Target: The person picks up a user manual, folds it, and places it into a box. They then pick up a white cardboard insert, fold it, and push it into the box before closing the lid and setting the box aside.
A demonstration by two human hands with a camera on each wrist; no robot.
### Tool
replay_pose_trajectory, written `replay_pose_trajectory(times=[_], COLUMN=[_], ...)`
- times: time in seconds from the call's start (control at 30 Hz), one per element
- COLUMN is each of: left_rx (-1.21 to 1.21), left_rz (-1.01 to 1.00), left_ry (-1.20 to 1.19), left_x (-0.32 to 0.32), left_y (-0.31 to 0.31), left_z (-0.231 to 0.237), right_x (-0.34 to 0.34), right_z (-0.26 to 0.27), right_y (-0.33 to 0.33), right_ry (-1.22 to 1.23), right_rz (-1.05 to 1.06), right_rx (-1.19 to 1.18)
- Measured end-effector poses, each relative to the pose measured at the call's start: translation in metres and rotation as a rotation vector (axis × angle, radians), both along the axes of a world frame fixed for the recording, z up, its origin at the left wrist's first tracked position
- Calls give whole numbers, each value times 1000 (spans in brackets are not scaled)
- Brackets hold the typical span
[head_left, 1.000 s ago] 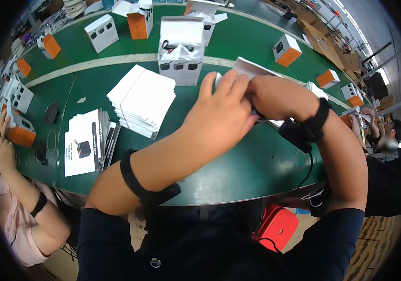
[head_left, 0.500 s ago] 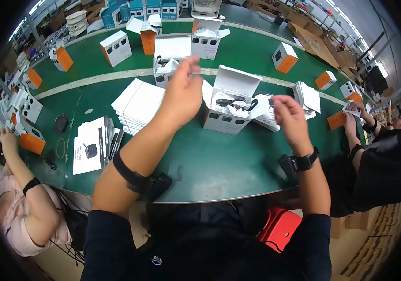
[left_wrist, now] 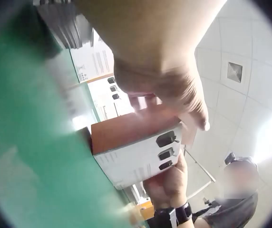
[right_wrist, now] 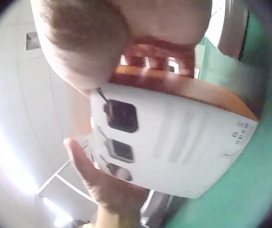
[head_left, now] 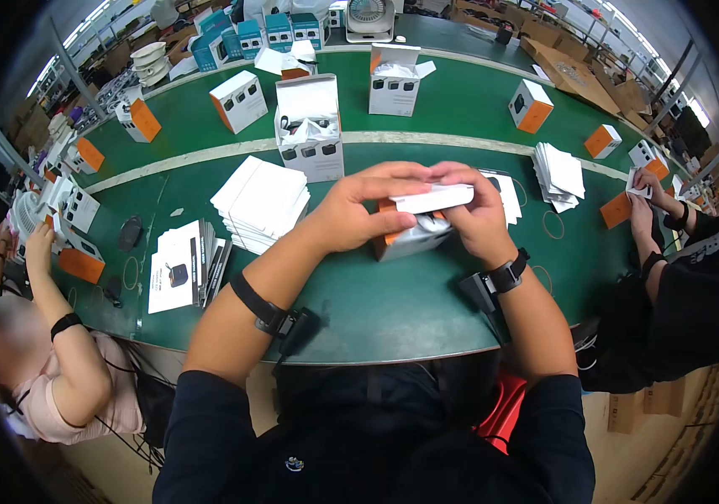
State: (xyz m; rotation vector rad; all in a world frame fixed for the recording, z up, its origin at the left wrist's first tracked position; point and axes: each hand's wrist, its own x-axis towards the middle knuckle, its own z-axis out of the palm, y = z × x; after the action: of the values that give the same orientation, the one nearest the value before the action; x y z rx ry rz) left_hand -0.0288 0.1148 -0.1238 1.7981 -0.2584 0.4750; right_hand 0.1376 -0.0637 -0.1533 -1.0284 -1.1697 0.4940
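Observation:
A white-and-orange box [head_left: 410,244] stands on the green table in front of the person, its white top flap [head_left: 433,199] folded partway down and crumpled white packing visible below it. The left hand [head_left: 368,206] grips the left side, thumb at the flap. Curled round the right side is the right hand [head_left: 479,217]. In the left wrist view the left hand [left_wrist: 167,88] is at the orange side of the box [left_wrist: 138,156], with the right hand [left_wrist: 169,185] opposite. The right wrist view shows the printed face of the box [right_wrist: 174,137] between the right hand [right_wrist: 88,47] and left hand [right_wrist: 110,190].
Left of the box lie a stack of white sheets [head_left: 263,202] and user manuals [head_left: 176,273]. An open box [head_left: 310,155] stands behind the left hand. More white papers [head_left: 558,175] lie at right. Several boxes line the table's back; other people sit at both sides.
Both hands, raised and apart half a second ago, have come together on the box. Its lid, then upright, is folded down toward the opening. The head view has shifted somewhat.

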Motion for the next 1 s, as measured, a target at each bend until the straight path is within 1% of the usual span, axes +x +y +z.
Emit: replay_pose_trajectory(times=[0.03, 0.07, 0.13, 0.27, 0.33, 0.37, 0.4, 0.43, 0.47, 0.5, 0.6, 0.63, 0.7, 0.73, 0.77, 0.8, 0.9, 0.93, 0.97, 1.0], left_rx=[36, 40, 201, 182, 345, 348, 471, 592, 603, 603, 572, 572, 735, 736, 809, 883, 891, 897, 765, 631], left_rz=[8, 9, 50, 14, 17, 15, -33, -80, -73, -75, 14, 12, -3, -2, 6, 15, 41, 42, 55, 67], left_ry=[-11, -6, -49, -52, -65, -59, -139, -221, -202, -198, -207, -203, -238, -234, -232, -230, -176, -173, -147, -122], left_x=[-2, -2, -4, -6, -6, -7, -9, -9, -11, -9, -5, -4, -7, -9, -11, -13, -16, -16, -14, -12], left_y=[-3, -1, 2, -4, -1, 1, 2, 1, -2, -3, -6, -5, -1, 0, 1, 2, -3, -5, -6, -8], left_z=[1, -2, -8, -5, -3, 0, 9, 16, 18, 14, 0, 1, 8, 13, 18, 22, 25, 20, 10, 6], right_x=[4, 6, 2, 2, 6, 6, 6, 6, 7, 7, 8, 11, 12, 11, 9, 7, 1, 1, 1, 0], right_z=[-2, -5, -1, -8, -8, -9, -9, -8, -7, -6, -1, 1, 3, 5, 6, 7, 10, 10, 11, 13], right_y=[-3, -7, -13, -17, -19, -19, -19, -19, -20, -21, -24, -24, -27, -30, -31, -32, -32, -32, -31, -31], right_ry=[-83, -78, -25, -14, -30, -49, -44, -92, -140, -136, -155, -194, -229, -251, -273, -272, -306, -359, -414, -414], right_rz=[40, 41, 123, 95, 112, 132, 131, 132, 134, 134, 119, 149, 179, 143, 108, 111, 61, 11, -39, -37], right_rx=[52, 56, 77, 12, 8, 5, 8, -7, -24, -24, -48, -28, -5, -60, -114, -114, -90, -92, -93, -87])
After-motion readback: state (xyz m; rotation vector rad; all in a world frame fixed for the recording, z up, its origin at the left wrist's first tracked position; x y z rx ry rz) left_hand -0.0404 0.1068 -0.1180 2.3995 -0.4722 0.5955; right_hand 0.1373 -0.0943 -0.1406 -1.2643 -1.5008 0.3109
